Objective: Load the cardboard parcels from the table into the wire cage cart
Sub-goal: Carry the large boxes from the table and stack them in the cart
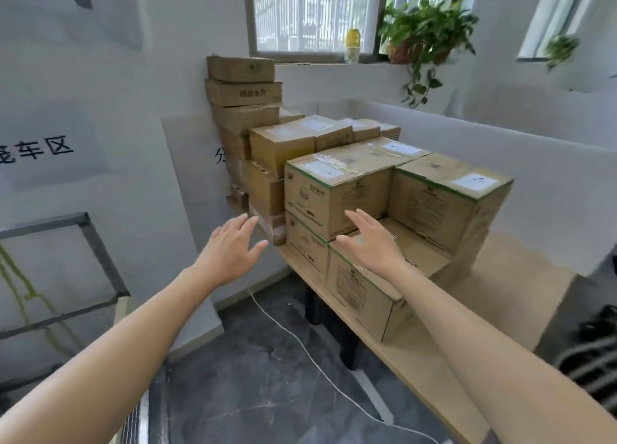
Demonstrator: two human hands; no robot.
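Several cardboard parcels are stacked on a light wooden table (494, 296). The nearest upper parcel (337, 190) has green edging and a white label, and it sits on a lower parcel (303, 243). Another low parcel (364, 293) lies in front of it at the table edge. My left hand (230, 250) hovers with fingers spread just left of the stack, touching nothing. My right hand (374, 243) hovers with fingers spread in front of the upper parcel, above the low one. A metal frame (96, 246) at the left edge may be the cage cart.
A tall column of flat boxes (243, 89) leans against the back wall. A white cable (300, 340) runs across the dark floor under the table. Potted plants (424, 33) and a yellow bottle (352, 44) stand on the window sill. A dark object (594, 353) sits at the right.
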